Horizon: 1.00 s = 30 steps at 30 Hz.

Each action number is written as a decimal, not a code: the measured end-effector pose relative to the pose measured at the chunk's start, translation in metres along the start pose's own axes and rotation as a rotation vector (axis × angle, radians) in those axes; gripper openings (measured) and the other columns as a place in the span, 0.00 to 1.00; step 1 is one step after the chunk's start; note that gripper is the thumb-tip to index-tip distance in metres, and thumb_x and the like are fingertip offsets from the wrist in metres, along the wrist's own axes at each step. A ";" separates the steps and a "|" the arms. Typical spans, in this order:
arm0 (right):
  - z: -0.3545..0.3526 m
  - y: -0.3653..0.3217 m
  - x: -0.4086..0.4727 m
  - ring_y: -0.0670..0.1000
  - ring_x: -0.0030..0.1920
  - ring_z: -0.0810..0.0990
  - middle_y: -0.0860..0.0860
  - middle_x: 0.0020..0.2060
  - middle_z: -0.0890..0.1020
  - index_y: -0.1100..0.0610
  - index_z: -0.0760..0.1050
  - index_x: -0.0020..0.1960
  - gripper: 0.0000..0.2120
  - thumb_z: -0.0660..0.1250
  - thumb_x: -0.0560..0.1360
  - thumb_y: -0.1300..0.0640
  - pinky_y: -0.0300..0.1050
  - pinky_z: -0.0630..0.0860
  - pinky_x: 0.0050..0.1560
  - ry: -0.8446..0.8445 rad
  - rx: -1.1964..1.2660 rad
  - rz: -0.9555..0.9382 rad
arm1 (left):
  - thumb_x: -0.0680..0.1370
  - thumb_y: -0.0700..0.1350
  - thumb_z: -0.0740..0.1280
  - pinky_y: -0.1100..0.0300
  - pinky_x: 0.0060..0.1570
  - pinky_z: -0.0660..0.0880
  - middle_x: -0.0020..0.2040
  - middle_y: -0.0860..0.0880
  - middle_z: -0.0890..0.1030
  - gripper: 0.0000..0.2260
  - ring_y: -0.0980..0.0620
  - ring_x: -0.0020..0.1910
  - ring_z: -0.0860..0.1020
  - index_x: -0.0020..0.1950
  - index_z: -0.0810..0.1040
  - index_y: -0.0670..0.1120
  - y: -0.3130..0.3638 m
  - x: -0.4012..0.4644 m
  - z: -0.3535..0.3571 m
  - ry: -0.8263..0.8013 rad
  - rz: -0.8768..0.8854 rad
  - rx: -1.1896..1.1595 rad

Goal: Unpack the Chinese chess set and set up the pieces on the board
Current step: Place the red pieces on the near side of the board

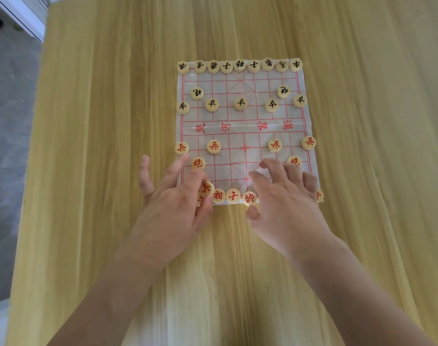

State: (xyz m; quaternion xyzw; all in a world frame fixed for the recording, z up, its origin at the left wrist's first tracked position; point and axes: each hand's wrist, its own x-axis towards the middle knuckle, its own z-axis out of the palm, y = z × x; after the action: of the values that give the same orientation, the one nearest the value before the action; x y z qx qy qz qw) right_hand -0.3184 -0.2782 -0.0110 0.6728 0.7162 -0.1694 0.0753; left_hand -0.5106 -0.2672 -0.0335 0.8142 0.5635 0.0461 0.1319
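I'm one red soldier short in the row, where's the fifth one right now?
In the left hand, pinched at its fingertips: the fifth soldier sits over the board's near-left corner, just left of the red elephant.

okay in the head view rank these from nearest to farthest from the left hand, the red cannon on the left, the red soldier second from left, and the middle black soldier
From the left hand:
1. Red cannon, by its fingertips.
2. Red soldier, just beyond, before the river.
3. Middle black soldier, across the river.

Two bare forearms, no sleeves visible. The left hand and right hand carry no rings, watch or gloves; fingernails short and unpainted.
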 end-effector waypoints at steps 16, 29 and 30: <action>-0.003 0.003 0.000 0.54 0.71 0.55 0.48 0.73 0.55 0.50 0.66 0.68 0.23 0.61 0.75 0.47 0.52 0.52 0.66 -0.025 -0.007 0.040 | 0.78 0.56 0.63 0.31 0.71 0.43 0.65 0.57 0.75 0.11 0.45 0.73 0.62 0.56 0.78 0.54 0.020 0.064 -0.005 0.099 0.065 0.084; -0.002 0.010 0.002 0.55 0.72 0.53 0.48 0.74 0.53 0.49 0.64 0.70 0.25 0.61 0.75 0.45 0.52 0.49 0.64 0.004 0.029 0.062 | 0.74 0.54 0.68 0.31 0.70 0.44 0.72 0.53 0.67 0.07 0.43 0.74 0.59 0.49 0.82 0.55 0.033 0.098 0.021 0.138 0.080 0.169; -0.001 0.011 0.002 0.56 0.72 0.53 0.48 0.74 0.53 0.49 0.64 0.70 0.25 0.61 0.75 0.45 0.52 0.49 0.64 0.001 0.026 0.065 | 0.74 0.54 0.68 0.31 0.71 0.43 0.72 0.53 0.67 0.07 0.43 0.74 0.58 0.49 0.81 0.55 0.034 0.099 0.021 0.135 0.077 0.173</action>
State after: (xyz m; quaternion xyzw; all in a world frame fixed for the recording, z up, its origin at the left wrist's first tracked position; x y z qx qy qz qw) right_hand -0.3079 -0.2756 -0.0119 0.6966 0.6918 -0.1762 0.0717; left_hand -0.4395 -0.1896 -0.0516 0.8386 0.5413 0.0570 0.0208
